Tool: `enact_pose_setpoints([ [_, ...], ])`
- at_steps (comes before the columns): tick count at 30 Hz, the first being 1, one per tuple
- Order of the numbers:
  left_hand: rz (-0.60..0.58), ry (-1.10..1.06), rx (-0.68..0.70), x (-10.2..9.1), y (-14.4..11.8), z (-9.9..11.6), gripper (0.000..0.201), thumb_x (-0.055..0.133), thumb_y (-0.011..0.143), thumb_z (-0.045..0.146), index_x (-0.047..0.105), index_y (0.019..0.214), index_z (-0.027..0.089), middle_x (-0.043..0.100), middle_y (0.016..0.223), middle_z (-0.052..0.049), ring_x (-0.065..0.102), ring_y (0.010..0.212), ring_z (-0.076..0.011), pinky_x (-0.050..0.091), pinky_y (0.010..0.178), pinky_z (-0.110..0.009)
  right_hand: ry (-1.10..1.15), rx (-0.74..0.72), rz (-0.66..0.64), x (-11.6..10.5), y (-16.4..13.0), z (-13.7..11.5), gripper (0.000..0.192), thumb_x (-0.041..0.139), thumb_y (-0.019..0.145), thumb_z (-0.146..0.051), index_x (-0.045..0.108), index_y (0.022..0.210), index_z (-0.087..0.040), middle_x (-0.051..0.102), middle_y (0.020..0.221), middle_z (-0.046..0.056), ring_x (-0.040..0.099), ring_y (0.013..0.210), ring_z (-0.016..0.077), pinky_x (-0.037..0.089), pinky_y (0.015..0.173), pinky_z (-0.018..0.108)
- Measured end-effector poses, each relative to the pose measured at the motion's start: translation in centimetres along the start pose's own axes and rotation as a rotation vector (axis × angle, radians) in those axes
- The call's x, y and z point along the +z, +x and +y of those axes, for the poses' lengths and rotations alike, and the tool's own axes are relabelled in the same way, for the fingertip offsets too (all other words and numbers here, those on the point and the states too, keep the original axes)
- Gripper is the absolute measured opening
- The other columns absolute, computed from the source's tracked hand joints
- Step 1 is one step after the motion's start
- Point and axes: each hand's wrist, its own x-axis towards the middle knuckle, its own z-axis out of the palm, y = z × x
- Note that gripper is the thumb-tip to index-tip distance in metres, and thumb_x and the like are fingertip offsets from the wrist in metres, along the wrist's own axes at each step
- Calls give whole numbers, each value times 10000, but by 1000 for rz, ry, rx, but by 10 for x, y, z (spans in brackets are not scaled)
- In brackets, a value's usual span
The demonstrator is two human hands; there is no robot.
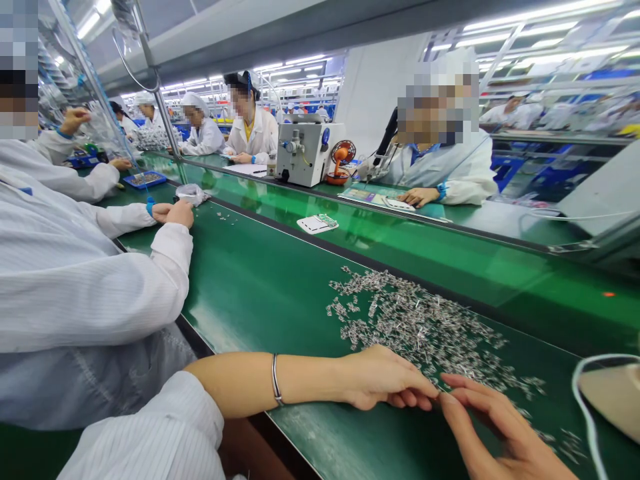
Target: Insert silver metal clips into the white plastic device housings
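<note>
Green assembly-line belt [260, 287], lower centre: left hand [385, 377] and right hand [493, 417] meet fingertip to fingertip at the near edge of a scattered pile of small metal parts [425, 327]; whether either pinches a part cannot be told.

The green worktop [260, 287] runs from 7 o'clock up toward 11 o'clock. A wide scatter of small metal parts [420, 327] lies on it at about 4 o'clock from the middle. A white tray [317, 223] sits near 12 o'clock, a few loose parts [225, 215] lie toward 11 o'clock beside a roll of tape [190, 193], and a blue tray [145, 179] lies further along.
</note>
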Motion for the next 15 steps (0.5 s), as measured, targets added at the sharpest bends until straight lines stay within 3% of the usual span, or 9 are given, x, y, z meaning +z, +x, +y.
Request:
enact_pose_setpoints([
  [8, -38, -5, 43, -3, 4, -5, 210, 651, 665, 175, 522, 505, 132, 492, 477, 51, 403, 509, -48, 248, 515, -203, 23, 30, -8, 0, 2, -4, 290, 475, 776, -495, 556, 721, -222, 637, 909, 67, 619, 795, 226, 487, 758, 367],
  [15, -27, 16, 86, -4, 7, -9, 151, 594, 651, 139, 520, 520, 140, 485, 468, 62, 401, 490, -41, 231, 492, -192, 55, 1, 4, -2, 0, -3, 272, 486, 787, -468, 567, 724, -217, 639, 903, 63, 619, 792, 216, 484, 769, 354],
])
